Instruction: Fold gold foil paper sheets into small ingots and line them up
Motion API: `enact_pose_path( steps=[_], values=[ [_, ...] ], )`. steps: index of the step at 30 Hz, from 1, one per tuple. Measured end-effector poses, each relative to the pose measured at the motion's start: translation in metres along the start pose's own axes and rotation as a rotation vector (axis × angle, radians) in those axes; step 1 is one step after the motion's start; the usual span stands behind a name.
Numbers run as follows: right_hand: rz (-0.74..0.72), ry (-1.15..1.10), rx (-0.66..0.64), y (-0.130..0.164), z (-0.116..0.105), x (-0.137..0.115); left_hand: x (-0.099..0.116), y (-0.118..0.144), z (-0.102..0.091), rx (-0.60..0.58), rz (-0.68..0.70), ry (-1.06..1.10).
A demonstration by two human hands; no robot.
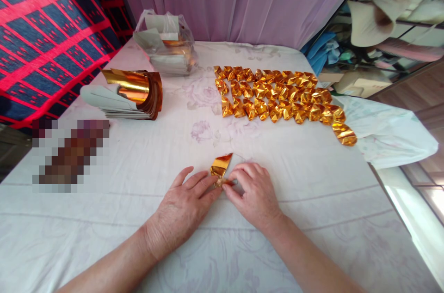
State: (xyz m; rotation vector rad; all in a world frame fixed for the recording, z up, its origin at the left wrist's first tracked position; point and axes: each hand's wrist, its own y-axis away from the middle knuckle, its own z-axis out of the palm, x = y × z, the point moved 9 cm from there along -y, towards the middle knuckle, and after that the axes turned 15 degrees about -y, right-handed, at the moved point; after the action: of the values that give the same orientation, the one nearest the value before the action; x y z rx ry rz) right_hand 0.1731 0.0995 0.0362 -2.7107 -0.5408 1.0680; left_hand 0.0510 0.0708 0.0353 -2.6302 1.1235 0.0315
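Note:
A partly folded sheet of gold foil paper point(222, 163) lies on the tablecloth, its shiny gold side and a pale underside both showing. My left hand point(189, 200) rests on its near left part, fingertips pressing the paper, with one finger raised off to the side. From the right, my right hand point(255, 193) pinches the near edge between thumb and fingers. The exact folds under the fingertips are hidden. Beyond my hands, several rows of folded gold foil pieces point(274, 94) sit at the back right of the table.
A curved stack of gold foil sheets point(138, 94) stands at the left, behind it a clear plastic bag point(166, 43) with more sheets. A blurred-out patch point(72, 154) covers something at the left edge. Purple curtain point(243, 2) hangs behind; shelves with clutter point(367, 52) stand right.

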Motion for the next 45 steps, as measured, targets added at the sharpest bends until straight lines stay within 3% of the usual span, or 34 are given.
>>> enact_pose_path(
  steps=[13,26,45],
  values=[
    [-0.010,-0.115,-0.014,0.000,-0.003,0.008,-0.001,-0.001,0.002,-0.023,-0.024,0.016],
    [-0.001,-0.261,-0.137,-0.004,-0.002,0.016,-0.002,-0.002,0.000,-0.013,-0.040,0.045],
    [-0.040,-0.253,-0.143,-0.002,0.000,0.015,0.001,-0.002,0.006,-0.058,-0.023,-0.019]
  ],
)
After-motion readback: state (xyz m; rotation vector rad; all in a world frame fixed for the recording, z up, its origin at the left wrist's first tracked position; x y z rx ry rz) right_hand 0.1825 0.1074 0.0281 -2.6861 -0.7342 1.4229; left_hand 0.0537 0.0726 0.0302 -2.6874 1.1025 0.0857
